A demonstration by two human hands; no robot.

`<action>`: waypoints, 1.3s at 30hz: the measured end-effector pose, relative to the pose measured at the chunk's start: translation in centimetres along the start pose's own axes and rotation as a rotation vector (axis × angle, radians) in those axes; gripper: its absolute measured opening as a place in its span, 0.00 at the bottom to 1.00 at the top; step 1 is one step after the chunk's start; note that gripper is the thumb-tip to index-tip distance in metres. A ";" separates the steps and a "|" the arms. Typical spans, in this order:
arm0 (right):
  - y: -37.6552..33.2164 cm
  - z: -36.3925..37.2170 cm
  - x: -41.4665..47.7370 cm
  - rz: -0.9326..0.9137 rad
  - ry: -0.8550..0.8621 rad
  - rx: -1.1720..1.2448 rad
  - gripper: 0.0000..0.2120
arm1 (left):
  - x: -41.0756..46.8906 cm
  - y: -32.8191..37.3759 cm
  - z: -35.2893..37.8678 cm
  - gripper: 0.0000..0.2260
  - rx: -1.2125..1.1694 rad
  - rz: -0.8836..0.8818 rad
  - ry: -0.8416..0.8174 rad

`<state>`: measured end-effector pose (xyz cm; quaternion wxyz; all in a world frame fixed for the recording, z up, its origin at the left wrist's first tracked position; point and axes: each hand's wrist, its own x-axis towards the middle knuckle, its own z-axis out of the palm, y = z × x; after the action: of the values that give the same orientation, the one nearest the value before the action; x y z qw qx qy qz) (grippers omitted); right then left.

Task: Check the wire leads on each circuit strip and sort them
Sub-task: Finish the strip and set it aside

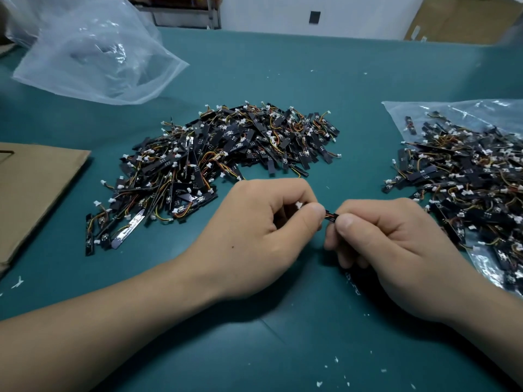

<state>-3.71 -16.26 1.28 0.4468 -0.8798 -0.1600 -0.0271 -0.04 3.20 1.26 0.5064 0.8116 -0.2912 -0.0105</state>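
A circuit strip (pixel 330 216) is pinched just above the desk (pixel 283 66): its wires by the left hand (pixel 254 230), its black end by the right hand (pixel 396 239). Pulled too hard, the leads could be torn off; dropped, it could be mixed into the nearby pile (pixel 220 154).

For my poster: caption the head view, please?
Left hand and right hand pinch a small black circuit strip over a teal mat.

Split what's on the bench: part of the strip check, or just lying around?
Job: circuit strip, pinched by left hand and right hand; centre pile; right pile.
Lying about: crumpled clear bag; cardboard sheet; white scraps.
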 end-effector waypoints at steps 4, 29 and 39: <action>0.1 0.0 0.0 0.000 -0.002 0.003 0.18 | 0.2 -0.1 0.0 0.11 0.014 0.004 -0.006; 0.3 -0.1 -0.1 -0.015 -0.005 -0.012 0.17 | 0.1 -0.1 0.0 0.10 -0.015 -0.036 -0.036; 0.2 0.0 -0.1 -0.029 0.004 0.005 0.17 | 0.1 -0.2 0.0 0.11 -0.038 -0.027 -0.036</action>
<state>-3.75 -16.35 1.13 0.4490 -0.8761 -0.1721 -0.0350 0.16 3.17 1.13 0.5162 0.8053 -0.2891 -0.0372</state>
